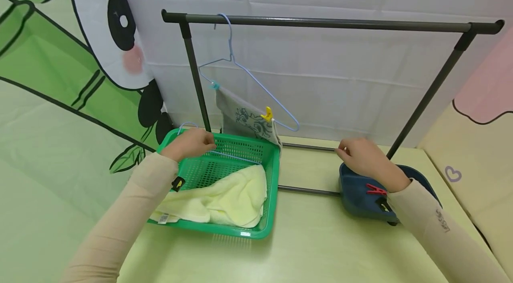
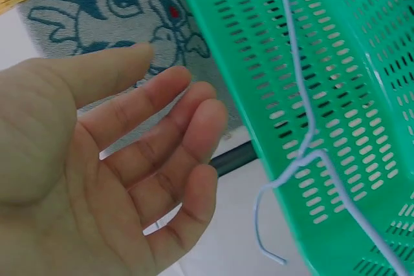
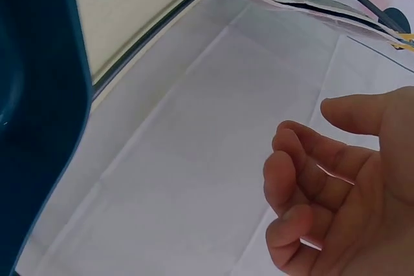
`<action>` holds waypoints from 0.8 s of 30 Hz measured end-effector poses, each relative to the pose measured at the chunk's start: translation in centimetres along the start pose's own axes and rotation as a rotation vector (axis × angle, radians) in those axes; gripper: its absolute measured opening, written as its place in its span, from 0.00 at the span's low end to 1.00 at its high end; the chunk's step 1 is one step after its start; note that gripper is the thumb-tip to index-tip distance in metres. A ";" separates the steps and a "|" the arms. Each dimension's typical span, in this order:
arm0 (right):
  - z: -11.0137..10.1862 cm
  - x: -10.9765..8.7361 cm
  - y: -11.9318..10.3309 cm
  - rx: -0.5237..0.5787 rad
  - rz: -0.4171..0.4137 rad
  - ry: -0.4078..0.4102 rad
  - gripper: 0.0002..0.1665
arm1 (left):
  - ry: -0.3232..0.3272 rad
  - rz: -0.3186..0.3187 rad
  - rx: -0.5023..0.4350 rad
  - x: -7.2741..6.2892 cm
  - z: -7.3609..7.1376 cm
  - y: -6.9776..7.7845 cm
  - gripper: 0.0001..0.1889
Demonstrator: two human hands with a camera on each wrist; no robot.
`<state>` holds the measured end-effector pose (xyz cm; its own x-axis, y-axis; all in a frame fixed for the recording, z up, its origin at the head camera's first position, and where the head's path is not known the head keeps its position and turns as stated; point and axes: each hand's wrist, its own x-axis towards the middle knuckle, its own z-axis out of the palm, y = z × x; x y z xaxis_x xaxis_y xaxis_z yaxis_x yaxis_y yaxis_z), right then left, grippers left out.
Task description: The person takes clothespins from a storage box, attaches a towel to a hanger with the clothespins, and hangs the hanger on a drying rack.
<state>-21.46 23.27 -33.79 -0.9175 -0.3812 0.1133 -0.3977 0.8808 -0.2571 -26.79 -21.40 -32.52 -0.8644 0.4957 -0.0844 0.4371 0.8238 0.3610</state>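
Observation:
My left hand hovers over the back left of the green basket, its fingers loosely bent around nothing. Inside the basket lie a pale yellow cloth and a blue wire hanger, whose hook sticks out past the rim. Above the dark blue bin is my right hand, fingers relaxed and holding nothing. A grey cloth with a printed cartoon animal hangs from a second blue hanger, fixed by a light blue clip and a yellow clip.
The hanger hooks over the left part of a dark rack bar. The rack's right post rises behind the bin, and low crossbars run between basket and bin. A red clothespin lies at the bin.

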 end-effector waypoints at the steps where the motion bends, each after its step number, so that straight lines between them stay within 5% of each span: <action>1: 0.1 -0.2 0.2 -0.001 0.002 -0.013 0.12 | -0.006 -0.005 0.005 -0.1 0.1 -0.1 0.11; 15: 1.2 -2.5 4.8 -0.010 0.087 -0.212 0.12 | 0.015 -0.293 0.140 -0.5 1.0 -2.0 0.11; 24: 1.7 -3.6 8.7 0.001 0.124 -0.329 0.13 | -0.037 -0.387 0.107 -0.3 1.3 -3.2 0.15</action>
<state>-21.58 31.83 -38.06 -0.9101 -0.3416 -0.2345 -0.2828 0.9258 -0.2509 -27.62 -23.80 -34.80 -0.9615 0.1515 -0.2295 0.1064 0.9745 0.1974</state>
